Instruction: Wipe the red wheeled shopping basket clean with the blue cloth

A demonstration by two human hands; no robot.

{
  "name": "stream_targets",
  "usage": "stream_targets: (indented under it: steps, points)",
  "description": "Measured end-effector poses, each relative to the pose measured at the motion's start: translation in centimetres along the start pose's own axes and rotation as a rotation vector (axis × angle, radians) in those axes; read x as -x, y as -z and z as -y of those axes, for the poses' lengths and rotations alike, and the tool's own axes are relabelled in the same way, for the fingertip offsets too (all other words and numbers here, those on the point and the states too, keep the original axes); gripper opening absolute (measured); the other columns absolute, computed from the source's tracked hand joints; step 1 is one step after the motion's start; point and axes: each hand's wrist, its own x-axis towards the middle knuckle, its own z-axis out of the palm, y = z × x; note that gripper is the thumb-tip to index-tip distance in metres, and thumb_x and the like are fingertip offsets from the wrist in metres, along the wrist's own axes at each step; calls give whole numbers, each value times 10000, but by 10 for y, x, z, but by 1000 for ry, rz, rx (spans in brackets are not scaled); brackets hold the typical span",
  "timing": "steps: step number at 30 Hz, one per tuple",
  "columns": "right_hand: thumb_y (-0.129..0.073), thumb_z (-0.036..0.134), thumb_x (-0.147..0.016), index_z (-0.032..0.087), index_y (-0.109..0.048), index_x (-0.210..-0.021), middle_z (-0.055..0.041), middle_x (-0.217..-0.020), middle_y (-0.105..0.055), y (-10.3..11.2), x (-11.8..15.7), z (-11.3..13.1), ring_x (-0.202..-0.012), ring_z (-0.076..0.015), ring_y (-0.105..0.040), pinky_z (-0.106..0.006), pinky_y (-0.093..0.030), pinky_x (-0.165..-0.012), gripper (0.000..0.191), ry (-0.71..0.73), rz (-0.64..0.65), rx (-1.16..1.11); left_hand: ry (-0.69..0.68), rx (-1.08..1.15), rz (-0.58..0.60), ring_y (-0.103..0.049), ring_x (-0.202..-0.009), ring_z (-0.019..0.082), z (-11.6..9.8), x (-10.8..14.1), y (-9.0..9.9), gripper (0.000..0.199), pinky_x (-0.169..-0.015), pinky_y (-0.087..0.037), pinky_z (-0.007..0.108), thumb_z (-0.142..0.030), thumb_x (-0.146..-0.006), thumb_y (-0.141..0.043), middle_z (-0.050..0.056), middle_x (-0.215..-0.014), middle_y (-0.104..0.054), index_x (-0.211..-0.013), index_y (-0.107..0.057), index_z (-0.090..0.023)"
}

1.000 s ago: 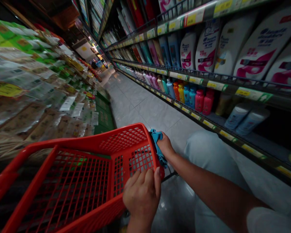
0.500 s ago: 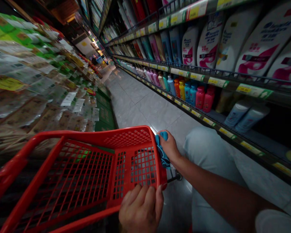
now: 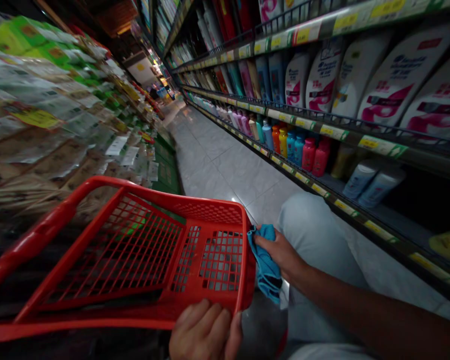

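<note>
Red plastic basket [image 3: 191,280]: slanted across the lower left of the view, long axis running from the handle [image 3: 37,237] at far left to the short end wall [image 3: 249,280] near the centre; mesh in sides and base.
Left hand [image 3: 202,332]: closed on the basket, fingers curled over the near rim [image 3: 97,327] by the corner with the end wall, thumb to the right.
Right hand [image 3: 279,252]: closed on a blue cloth [image 3: 268,272], gripped near its top between thumb and fingers.
Blue cloth: crumpled, hanging just outside the basket, longer side pointing down the view, roughly alongside the end wall; touching that wall or slightly apart, impossible to tell. Something white at its lower edge, too unclear to name.
End wall: just left of the cloth and the right hand; right hand nearer to its middle, left hand at its near corner.
Cloth since half a second ago: lower and farther right in the view, less bunched, more of it hanging loose; left hand still at the same corner.
Surroundings: pale jeans knee [image 3: 307,225] beyond the right hand, shampoo bottles [image 3: 298,82] shelved to the right, packets [image 3: 60,137] stacked to the left, grey tile floor [image 3: 210,155] between.
</note>
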Motion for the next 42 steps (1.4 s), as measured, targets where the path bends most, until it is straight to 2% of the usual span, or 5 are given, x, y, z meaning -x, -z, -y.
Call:
stream_targets:
  steps: [9, 19, 24, 33, 42]
  points:
    - [-811, 386, -689, 229, -654, -1045, 5, -911, -716, 13, 59, 42, -752, -168, -656, -287, -547, -694, 420, 150, 307, 248, 263, -30, 17, -535, -617, 138, -29, 30, 10, 271, -779, -386, 355, -180, -933, -565, -36, -593, -597, -666, -586, -220]
    - [-651, 407, -923, 267, -638, -1277, -58, -1248, -643, 8, 126, 71, -1169, -216, -605, -361, -466, -1059, 382, 639, 726, 732, 548, 299, -212, -568, -1331, 234, -81, 27, 34, 589, -1066, -508, 414, -405, -996, -509, 118, -1521, -517, -1545, -326, -294]
    - [-531, 432, -993, 282, -696, -1223, -77, -1188, -609, 7, 138, 84, -1158, -214, -599, -347, -476, -1052, 320, 819, 557, 741, 527, 207, -259, -550, -1352, 240, -100, 23, 43, 552, -1123, -478, 445, -342, -947, -609, 88, -1450, -592, -1478, -461, -318]
    - [-472, 560, -996, 208, -663, -834, -21, -767, -646, -2, 156, 71, -689, -159, -602, -271, -517, -670, 432, 586, 491, 528, 998, 1214, -170, -678, -1204, 269, -125, 3, 34, 616, -1017, -563, 376, -516, -816, -741, 107, -1297, -717, -1344, -624, -220]
    - [-598, 483, -940, 248, -590, -1269, -85, -1305, -628, -3, 130, 52, -1231, -221, -595, -379, -463, -1093, 404, 583, 435, 438, 1330, 1469, -400, -742, -1000, 263, -118, -5, 16, 613, -894, -593, 379, -435, -693, -851, 123, -1133, -767, -1215, -661, -176]
